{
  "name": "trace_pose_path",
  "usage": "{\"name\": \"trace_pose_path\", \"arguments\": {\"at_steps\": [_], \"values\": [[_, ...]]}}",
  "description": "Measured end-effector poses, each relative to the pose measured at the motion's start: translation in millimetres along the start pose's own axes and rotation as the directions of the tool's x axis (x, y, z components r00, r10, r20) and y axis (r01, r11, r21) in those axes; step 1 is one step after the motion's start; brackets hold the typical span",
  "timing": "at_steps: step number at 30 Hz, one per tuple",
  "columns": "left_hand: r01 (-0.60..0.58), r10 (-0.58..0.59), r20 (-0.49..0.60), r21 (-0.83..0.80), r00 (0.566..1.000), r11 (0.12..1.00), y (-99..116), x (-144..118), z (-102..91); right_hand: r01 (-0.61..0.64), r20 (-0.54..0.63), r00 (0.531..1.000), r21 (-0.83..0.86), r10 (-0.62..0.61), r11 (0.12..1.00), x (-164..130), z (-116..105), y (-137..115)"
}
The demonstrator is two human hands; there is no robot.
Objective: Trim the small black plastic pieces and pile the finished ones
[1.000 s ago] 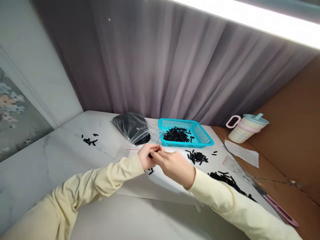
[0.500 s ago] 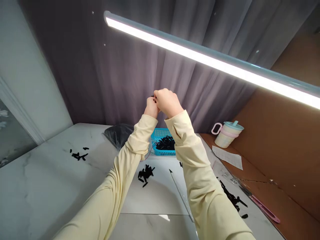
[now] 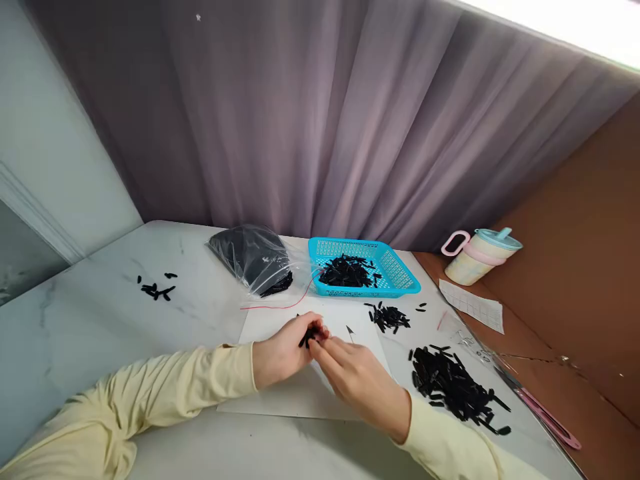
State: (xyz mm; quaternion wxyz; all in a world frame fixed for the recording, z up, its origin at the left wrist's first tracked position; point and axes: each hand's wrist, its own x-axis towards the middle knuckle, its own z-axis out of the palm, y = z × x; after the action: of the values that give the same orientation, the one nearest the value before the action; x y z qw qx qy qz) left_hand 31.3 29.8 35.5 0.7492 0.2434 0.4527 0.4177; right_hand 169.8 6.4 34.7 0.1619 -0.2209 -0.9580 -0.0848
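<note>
At frame centre my left hand (image 3: 281, 352) grips small black pieces (image 3: 309, 337); my right hand (image 3: 356, 380) pinches them too, over the white sheet (image 3: 280, 400).

Basket (image 3: 400, 283) sits behind the sheet (image 3: 280, 393), bag (image 3: 250, 257) left, cup (image 3: 477, 257) right.
</note>
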Motion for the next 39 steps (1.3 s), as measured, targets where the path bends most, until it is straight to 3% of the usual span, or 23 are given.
{"name": "trace_pose_path", "arguments": {"at_steps": [4,7,9,11,14,15,17,20,23,25,28,30,34,39], "values": [[-0.191,0.191,0.005,0.114,0.982,0.975,-13.5,-9.4,-14.6,-0.133,0.085,0.990,0.232,0.116,0.964,-2.7,11.1,-3.0],[-0.402,0.394,0.080,0.226,0.916,0.887,-11.9,-7.6,-24.8,-0.271,0.193,0.957,0.315,0.218,0.910,5.2,16.5,2.4],[-0.490,0.468,0.146,0.279,0.872,0.826,-8.0,-6.2,-32.9,-0.297,0.218,0.947,0.307,0.236,0.904,10.3,18.4,6.6],[-0.586,0.522,0.266,0.373,0.810,0.719,-3.2,-6.4,-43.4,-0.297,0.204,0.948,0.278,0.246,0.913,13.6,18.7,11.1],[-0.720,0.530,0.491,0.526,0.692,0.453,4.6,-7.8,-63.5,-0.303,0.139,0.952,0.279,0.274,0.911,14.9,18.3,19.4],[-0.740,0.524,0.529,0.551,0.667,0.386,6.9,-7.6,-70.5,-0.317,0.102,0.948,0.300,0.300,0.900,14.6,18.9,22.3],[-0.750,0.534,0.541,0.572,0.650,0.334,10.8,-5.4,-82.9,-0.354,0.020,0.928,0.366,0.373,0.861,13.3,22.9,26.6],[-0.731,0.527,0.522,0.590,0.670,0.344,14.0,0.1,-93.7,-0.405,-0.008,0.886,0.473,0.463,0.782,9.8,34.8,25.0],[-0.740,0.472,0.573,0.566,0.670,0.363,15.3,2.5,-95.8,-0.406,0.095,0.898,0.557,0.430,0.724,5.4,47.4,15.7],[-0.744,0.461,0.584,0.515,0.668,0.426,15.9,1.5,-95.5,-0.394,0.157,0.913,0.586,0.377,0.709,2.6,52.4,10.3],[-0.667,0.455,0.492,0.477,0.742,0.572,16.3,-0.4,-96.0,-0.376,0.199,0.926,0.581,0.321,0.722,-0.7,54.7,7.4],[-0.615,0.439,0.433,0.489,0.787,0.619,15.5,0.1,-97.3,-0.351,0.199,0.936,0.562,0.289,0.749,-1.5,54.9,7.6],[-0.593,0.438,0.401,0.543,0.805,0.594,12.6,5.6,-98.8,-0.340,0.179,0.940,0.523,0.289,0.782,3.4,55.7,9.6],[-0.620,0.489,0.402,0.637,0.774,0.459,11.7,7.2,-95.9,-0.309,0.159,0.951,0.530,0.265,0.790,13.7,58.2,14.5]]}}
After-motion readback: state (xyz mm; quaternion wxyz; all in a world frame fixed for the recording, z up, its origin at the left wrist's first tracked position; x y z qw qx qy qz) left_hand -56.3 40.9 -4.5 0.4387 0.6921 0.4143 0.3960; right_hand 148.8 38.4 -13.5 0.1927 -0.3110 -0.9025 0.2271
